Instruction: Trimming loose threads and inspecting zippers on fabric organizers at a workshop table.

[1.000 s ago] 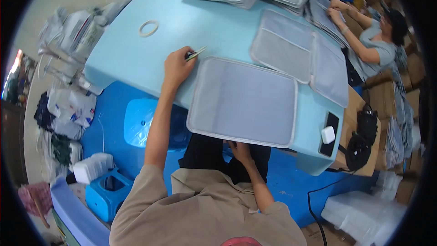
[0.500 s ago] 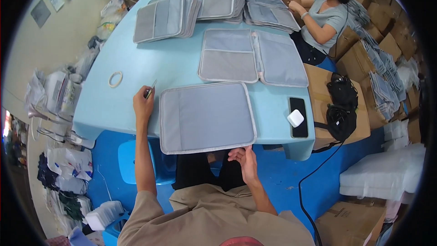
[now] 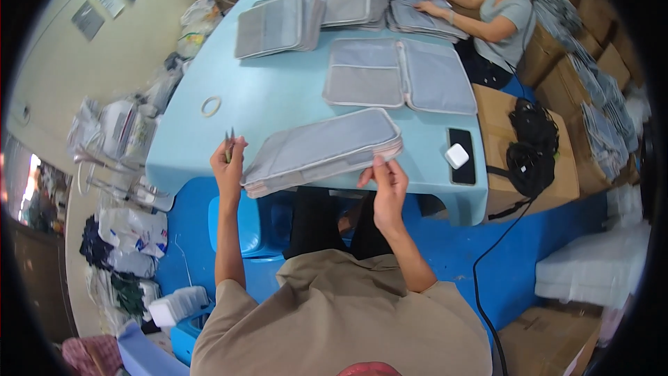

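My left hand point(image 3: 227, 167) is closed around a pair of small thread snips point(image 3: 230, 136), their pointed blades sticking up past the fingers. Just right of it, at the table's near edge, is a grey fabric zip case point(image 3: 316, 145) with rounded corners. It is tilted, so its near side shows several layers. My right hand point(image 3: 390, 188) pinches the case's near right corner between thumb and fingers. Behind it a similar case point(image 3: 365, 85) lies spread open, with pockets on its left half.
Piles of grey cases point(image 3: 278, 24) stand across the far side of the light blue table point(image 3: 188, 146). A tape roll point(image 3: 210, 106) lies at left, a phone point(image 3: 462, 167) with a white earbud case point(image 3: 456, 156) at right. A co-worker point(image 3: 504, 14) sits at far right beside cardboard boxes.
The near case has gone from lying flat to tilted, its layered near side now showing. My right hand has risen to its corner. The head view has shifted a little left.
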{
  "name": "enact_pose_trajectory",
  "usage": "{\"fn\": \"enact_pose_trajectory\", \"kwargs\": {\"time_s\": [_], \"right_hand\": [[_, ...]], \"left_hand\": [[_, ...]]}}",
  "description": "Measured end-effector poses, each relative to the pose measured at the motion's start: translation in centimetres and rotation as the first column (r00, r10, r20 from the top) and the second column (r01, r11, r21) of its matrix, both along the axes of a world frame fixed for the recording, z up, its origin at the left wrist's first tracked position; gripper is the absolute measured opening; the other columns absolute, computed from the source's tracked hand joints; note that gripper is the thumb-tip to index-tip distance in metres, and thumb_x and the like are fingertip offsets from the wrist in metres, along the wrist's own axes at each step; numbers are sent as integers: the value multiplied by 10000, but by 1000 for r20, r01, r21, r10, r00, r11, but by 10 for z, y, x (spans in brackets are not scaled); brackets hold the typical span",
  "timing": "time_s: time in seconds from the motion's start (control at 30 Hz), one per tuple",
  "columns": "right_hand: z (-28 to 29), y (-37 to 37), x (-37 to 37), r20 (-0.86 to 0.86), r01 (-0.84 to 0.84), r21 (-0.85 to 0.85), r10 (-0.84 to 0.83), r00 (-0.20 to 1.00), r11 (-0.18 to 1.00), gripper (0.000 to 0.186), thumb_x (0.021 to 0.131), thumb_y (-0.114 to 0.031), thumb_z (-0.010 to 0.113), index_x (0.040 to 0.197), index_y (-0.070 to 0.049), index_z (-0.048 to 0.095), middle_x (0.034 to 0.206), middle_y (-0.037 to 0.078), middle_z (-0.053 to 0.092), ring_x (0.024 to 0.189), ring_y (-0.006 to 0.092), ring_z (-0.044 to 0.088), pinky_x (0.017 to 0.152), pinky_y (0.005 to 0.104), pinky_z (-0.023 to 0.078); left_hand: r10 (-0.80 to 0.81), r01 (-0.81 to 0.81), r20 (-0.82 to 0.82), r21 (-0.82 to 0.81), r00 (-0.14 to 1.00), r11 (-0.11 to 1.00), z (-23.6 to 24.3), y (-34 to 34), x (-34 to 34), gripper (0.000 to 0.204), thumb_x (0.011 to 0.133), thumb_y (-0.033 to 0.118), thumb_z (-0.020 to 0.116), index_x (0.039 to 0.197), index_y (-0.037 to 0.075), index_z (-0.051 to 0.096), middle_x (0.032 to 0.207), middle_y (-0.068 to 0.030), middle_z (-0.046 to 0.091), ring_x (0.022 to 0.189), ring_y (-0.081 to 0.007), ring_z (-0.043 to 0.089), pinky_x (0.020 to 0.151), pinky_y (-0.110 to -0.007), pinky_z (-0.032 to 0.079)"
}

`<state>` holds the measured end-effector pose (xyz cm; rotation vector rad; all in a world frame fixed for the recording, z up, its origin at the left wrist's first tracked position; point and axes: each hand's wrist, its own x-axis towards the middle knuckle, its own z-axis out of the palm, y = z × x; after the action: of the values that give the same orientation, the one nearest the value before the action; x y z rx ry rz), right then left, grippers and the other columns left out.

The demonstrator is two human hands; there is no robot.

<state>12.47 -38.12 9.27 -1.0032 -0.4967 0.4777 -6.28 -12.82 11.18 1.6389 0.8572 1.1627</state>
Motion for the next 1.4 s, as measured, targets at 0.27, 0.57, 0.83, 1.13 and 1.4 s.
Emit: {"fn": "enact_pose_trajectory", "kwargs": {"time_s": [0.27,0.57,0.83,1.13,1.4], "right_hand": [[24,14,-18,-21,-23,33,23,1000,999,323,1106,-277,532,890,-44,591,714,24,554,670,128,546,674,307,479],[52,42,-8,49,23,47,-26,998,999,307,1096,-224,556,861,-28,579,688,-2,465,645,104,480,629,298,471],[84,78,12,165,-20,104,3,986,994,320,1076,-180,592,800,-22,555,673,8,499,620,99,496,614,286,467],[85,75,16,139,38,24,-41,989,999,326,1051,-166,642,777,11,621,591,20,544,545,94,518,552,271,434],[69,84,24,86,63,20,-64,994,998,341,1067,-202,610,797,4,621,587,12,495,544,106,473,555,275,405]], "left_hand": [[-6,7,13,-60,1000,998,1,-14,-38,267,1003,269,710,879,33,714,649,93,434,612,-16,341,542,-254,230],[-389,418,-229,95,892,903,13,-49,-46,311,752,220,926,860,67,678,632,76,482,574,-20,374,528,-221,278],[-155,185,-121,290,980,939,24,-36,-22,238,787,165,908,835,29,718,603,-13,600,549,-58,473,510,-252,373],[-206,300,-328,267,922,916,90,25,-7,207,838,175,874,812,13,749,567,14,442,559,-64,352,508,-274,293],[-247,278,-174,187,953,942,71,56,15,231,901,159,827,796,0,696,608,84,408,578,-23,336,505,-256,248]]}}
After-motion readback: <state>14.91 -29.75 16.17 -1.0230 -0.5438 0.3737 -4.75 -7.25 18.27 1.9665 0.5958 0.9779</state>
